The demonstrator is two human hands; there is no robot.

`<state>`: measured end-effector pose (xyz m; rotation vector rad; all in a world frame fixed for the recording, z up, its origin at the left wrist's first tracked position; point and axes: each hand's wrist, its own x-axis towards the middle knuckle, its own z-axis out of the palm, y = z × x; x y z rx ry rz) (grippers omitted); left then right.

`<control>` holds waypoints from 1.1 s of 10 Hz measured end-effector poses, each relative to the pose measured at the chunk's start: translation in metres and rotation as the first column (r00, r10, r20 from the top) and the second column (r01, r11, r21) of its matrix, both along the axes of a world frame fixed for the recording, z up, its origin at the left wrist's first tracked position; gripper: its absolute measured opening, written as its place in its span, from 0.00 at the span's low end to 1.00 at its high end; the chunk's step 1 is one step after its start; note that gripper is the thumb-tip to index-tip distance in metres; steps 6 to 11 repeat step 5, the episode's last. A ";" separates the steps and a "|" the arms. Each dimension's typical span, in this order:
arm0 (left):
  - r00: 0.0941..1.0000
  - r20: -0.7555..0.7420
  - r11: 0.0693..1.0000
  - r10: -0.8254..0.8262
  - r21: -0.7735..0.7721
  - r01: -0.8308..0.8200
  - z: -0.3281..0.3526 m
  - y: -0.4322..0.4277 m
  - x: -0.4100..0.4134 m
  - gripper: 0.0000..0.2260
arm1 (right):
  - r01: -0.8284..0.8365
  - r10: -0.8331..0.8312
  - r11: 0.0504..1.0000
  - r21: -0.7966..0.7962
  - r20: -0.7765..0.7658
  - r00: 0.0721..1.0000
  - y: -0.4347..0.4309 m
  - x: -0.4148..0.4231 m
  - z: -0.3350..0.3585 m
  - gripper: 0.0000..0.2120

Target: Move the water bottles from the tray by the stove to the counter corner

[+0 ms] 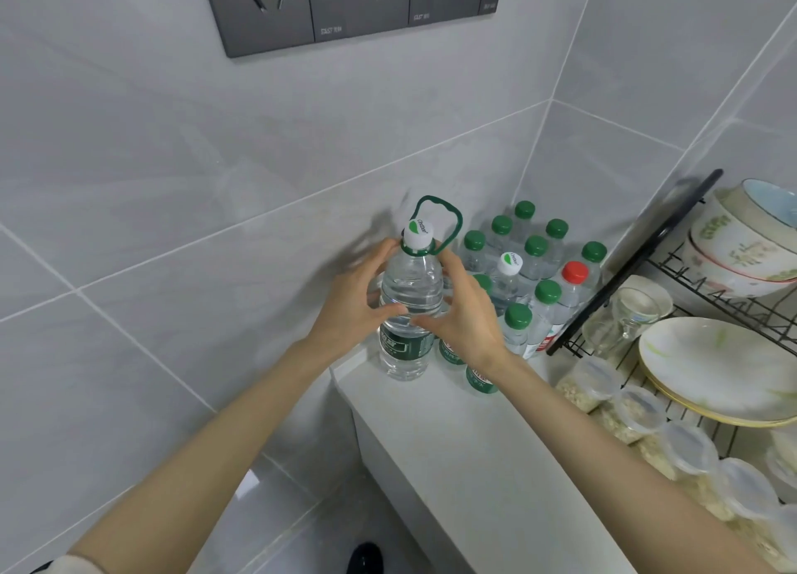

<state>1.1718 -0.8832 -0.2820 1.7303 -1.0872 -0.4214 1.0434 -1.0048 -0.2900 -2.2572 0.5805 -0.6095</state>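
A large clear water bottle with a white cap, a green carry loop and a green label stands upright at the left end of the white counter. My left hand grips its left side and my right hand grips its right side, fingers curled round the body. Behind it in the wall corner stands a cluster of several small bottles, most with green caps, one with a white cap and one with a red cap. No tray or stove is in view.
A black wire dish rack holds stacked bowls, a plate and a glass cup at the right. Several lidded plastic tubs line the counter below it. Grey wall sockets sit above. The counter's left edge drops to the floor.
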 end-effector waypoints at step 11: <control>0.953 -0.123 0.959 0.278 0.087 -0.268 0.014 0.036 -0.061 0.28 | 0.027 -0.042 0.985 0.170 0.090 0.995 0.021 -0.070 0.017 0.34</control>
